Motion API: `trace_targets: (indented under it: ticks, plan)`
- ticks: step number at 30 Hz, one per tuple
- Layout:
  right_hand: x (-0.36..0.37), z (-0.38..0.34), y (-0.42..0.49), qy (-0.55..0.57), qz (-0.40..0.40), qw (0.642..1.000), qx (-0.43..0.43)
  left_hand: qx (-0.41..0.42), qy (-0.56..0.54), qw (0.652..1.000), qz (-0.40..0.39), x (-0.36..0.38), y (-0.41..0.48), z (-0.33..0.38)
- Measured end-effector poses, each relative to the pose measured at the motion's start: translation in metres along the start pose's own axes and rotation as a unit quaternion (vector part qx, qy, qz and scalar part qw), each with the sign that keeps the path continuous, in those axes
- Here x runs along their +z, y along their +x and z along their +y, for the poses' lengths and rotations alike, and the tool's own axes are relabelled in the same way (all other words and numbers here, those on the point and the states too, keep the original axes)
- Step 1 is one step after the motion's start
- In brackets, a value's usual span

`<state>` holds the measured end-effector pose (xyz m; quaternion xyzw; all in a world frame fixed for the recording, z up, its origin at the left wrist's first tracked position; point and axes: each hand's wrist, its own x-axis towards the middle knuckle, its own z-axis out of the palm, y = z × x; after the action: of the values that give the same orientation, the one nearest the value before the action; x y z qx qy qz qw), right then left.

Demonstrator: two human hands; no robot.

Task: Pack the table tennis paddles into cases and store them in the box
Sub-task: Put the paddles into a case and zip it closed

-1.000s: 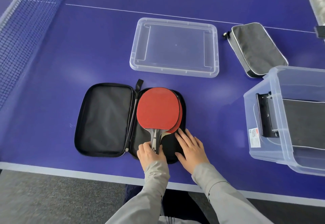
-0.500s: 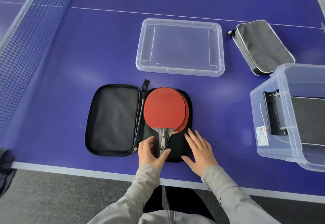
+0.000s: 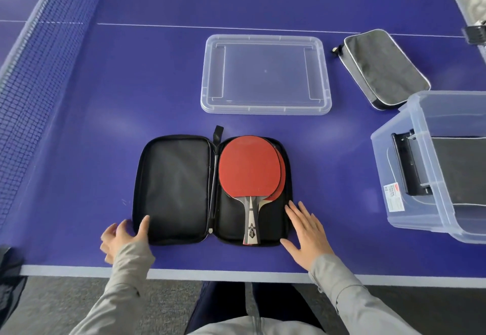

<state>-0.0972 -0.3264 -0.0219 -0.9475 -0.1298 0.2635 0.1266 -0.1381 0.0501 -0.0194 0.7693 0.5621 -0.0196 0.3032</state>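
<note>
Since both paddles already lie in the right half of the open case [image 3: 173,190], the job at hand looks like folding it shut and zipping it. Nearest, the left hand [image 3: 121,237] brackets the near left corner of the empty flap, thumb laid on the lining and fingers curled at the outer edge; I cannot tell whether they have actually pinched it. The right hand [image 3: 306,232] lies flat on the table [image 3: 105,98] with straight fingers, touching the case's right rim and grasping nothing. Soft fabric like this will probably sag, so the flap is best lifted by its stiffer zipped rim while the other hand steadies the base. The top paddle [image 3: 248,166] shows red rubber; the second paddle [image 3: 282,174] peeps out beneath it on the right. Both should be light and rigid, and the rubber faces are better left unfingered. A small badge on the handle [image 3: 251,219] is too small to read. Further right stands the clear box [image 3: 410,203] holding a dark case [image 3: 460,169]; its sticker [image 3: 393,196] is illegible. Beyond lie the box's lid [image 3: 265,71] and a closed grey case [image 3: 381,66].
</note>
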Motion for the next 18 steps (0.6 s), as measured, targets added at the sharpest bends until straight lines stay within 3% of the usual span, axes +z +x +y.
trace_targets:
  ticks: [5,8,12,18]
  plan:
    - [0.0,-0.004,0.002,0.001,-0.001,1.0,0.015,0.077,-0.025,0.995,-0.063,-0.008,0.0,-0.01]
    - [0.001,-0.005,0.001,0.005,-0.003,1.0,0.017,0.076,-0.182,0.972,-0.129,-0.025,-0.019,-0.008]
    - [0.002,-0.007,0.002,0.016,0.003,1.0,0.024,0.108,-0.293,0.939,-0.144,-0.05,-0.05,0.006]
    - [0.002,-0.01,0.001,0.034,0.009,0.999,0.021,0.341,-0.242,0.894,-0.162,-0.059,-0.119,0.047]
